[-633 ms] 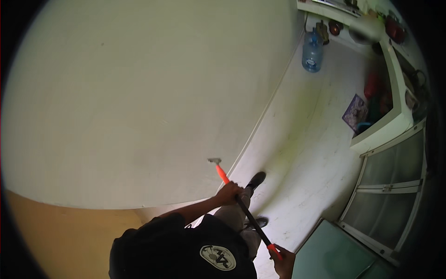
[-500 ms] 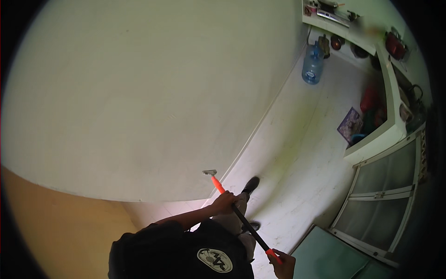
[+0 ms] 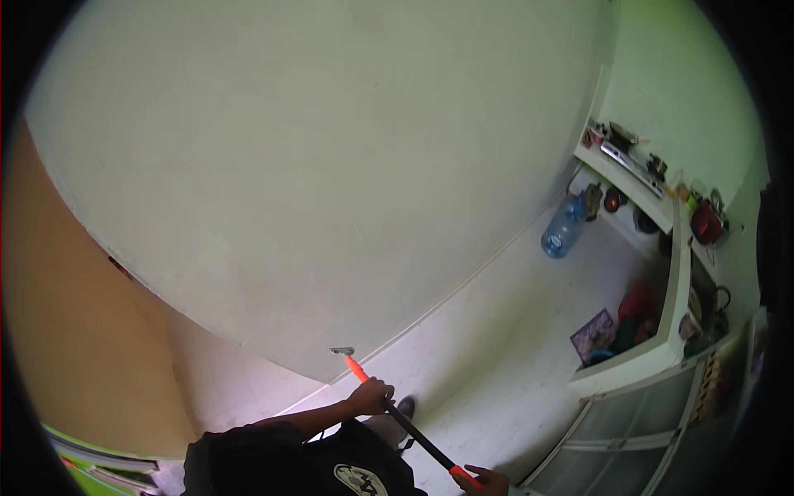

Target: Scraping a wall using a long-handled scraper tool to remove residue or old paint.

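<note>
Both my hands hold a long-handled scraper [image 3: 423, 441] with a black pole, orange-red ends and a small metal head. My left hand [image 3: 370, 398] is wrapped round the pole just behind the upper orange part. My right hand [image 3: 488, 482], near the bottom edge, is closed on the orange butt end. The scraper slants up to the left, and its head lies against the lower part of a pale wall [image 3: 314, 182] in the picture; whether it touches cannot be told.
A blue water jug [image 3: 564, 227] is on the pale floor [image 3: 463, 331] by the wall. A white counter [image 3: 633, 198] with a stove and pots runs along the right. Below it lies a purple package [image 3: 593, 336]. A glass-panelled cabinet [image 3: 612, 471] is nearer. Left is a tan wall [image 3: 91, 331].
My view has turned, so the jug and counter appear lower. The scraper and both hands appear lower and further left. A green edge now shows at the bottom left. Both hands keep their grip.
</note>
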A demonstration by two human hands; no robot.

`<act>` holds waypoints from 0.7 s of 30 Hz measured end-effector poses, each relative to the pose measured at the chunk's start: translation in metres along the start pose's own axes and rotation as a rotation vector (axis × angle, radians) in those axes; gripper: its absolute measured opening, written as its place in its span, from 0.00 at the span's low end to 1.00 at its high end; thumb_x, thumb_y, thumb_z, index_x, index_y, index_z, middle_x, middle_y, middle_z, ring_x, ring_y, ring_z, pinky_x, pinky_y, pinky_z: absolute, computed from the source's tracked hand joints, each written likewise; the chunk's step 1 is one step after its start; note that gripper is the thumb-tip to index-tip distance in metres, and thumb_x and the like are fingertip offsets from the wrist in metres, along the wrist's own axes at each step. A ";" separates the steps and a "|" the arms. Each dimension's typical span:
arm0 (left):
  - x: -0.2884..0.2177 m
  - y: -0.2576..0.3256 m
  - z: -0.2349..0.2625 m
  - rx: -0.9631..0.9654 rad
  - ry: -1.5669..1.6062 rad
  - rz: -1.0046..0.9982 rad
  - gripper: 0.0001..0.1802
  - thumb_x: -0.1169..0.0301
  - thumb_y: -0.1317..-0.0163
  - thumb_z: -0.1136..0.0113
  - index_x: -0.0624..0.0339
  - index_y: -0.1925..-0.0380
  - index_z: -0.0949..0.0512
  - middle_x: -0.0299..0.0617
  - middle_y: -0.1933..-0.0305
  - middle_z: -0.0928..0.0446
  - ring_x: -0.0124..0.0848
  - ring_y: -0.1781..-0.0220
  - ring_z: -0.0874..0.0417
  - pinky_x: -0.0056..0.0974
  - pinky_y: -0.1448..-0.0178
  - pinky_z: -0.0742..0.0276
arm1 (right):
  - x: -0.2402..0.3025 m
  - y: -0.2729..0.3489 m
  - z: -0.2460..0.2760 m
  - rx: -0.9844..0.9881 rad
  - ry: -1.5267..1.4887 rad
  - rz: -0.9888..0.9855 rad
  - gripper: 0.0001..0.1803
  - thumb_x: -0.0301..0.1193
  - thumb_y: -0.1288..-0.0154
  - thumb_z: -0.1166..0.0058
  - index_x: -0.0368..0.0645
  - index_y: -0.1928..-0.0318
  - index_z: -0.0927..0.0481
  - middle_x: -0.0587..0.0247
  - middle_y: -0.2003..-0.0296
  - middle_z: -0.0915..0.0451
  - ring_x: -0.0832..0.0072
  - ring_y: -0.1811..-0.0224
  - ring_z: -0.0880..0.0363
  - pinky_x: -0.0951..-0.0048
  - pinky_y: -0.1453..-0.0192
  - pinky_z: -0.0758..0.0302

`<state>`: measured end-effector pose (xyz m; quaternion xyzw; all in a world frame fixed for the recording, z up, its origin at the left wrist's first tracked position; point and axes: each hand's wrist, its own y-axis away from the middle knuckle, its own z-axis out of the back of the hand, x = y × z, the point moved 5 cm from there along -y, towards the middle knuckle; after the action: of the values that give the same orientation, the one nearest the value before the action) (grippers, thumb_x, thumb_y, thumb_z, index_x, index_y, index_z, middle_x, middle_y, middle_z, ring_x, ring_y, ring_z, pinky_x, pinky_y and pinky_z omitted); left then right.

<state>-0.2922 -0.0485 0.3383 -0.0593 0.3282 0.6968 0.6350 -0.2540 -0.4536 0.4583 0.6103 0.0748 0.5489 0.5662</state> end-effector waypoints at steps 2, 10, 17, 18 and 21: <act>0.010 0.006 -0.005 -0.099 0.042 -0.034 0.12 0.59 0.42 0.27 0.52 0.71 0.20 0.47 0.72 0.21 0.50 0.61 0.18 0.53 0.55 0.24 | -0.008 -0.013 -0.008 -0.006 0.144 0.018 0.35 0.51 0.42 0.23 0.35 0.45 0.13 0.50 0.68 0.10 0.69 0.63 0.10 0.66 0.53 0.15; -0.029 -0.003 -0.010 -0.085 0.298 -0.196 0.12 0.61 0.44 0.28 0.52 0.66 0.20 0.46 0.67 0.20 0.48 0.56 0.18 0.53 0.53 0.24 | 0.035 -0.080 -0.026 -0.041 0.605 0.203 0.40 0.62 0.44 0.29 0.46 0.40 0.14 0.51 0.60 0.09 0.57 0.53 0.09 0.58 0.40 0.16; -0.096 -0.001 0.016 -0.119 0.409 -0.563 0.20 0.73 0.49 0.32 0.53 0.54 0.20 0.44 0.54 0.20 0.47 0.47 0.21 0.52 0.42 0.25 | 0.068 -0.114 -0.058 -0.082 0.616 0.300 0.28 0.57 0.44 0.28 0.55 0.47 0.09 0.57 0.68 0.09 0.61 0.60 0.08 0.58 0.48 0.14; -0.091 0.002 0.031 -0.118 0.365 -0.519 0.29 0.75 0.52 0.33 0.54 0.44 0.21 0.48 0.40 0.23 0.49 0.36 0.24 0.53 0.32 0.28 | 0.070 -0.114 -0.056 -0.132 0.612 0.334 0.26 0.56 0.43 0.28 0.55 0.50 0.08 0.58 0.69 0.09 0.61 0.62 0.08 0.59 0.50 0.14; -0.080 0.026 0.112 -0.486 0.113 -0.350 0.40 0.74 0.45 0.35 0.55 0.27 0.30 0.55 0.17 0.43 0.55 0.19 0.37 0.56 0.18 0.39 | 0.067 -0.109 -0.047 -0.174 0.582 0.380 0.21 0.51 0.39 0.31 0.50 0.53 0.08 0.55 0.70 0.10 0.63 0.64 0.09 0.61 0.54 0.14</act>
<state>-0.2641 -0.0555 0.4751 -0.3036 0.1716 0.6306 0.6933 -0.2061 -0.3396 0.4021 0.3811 0.0712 0.7995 0.4588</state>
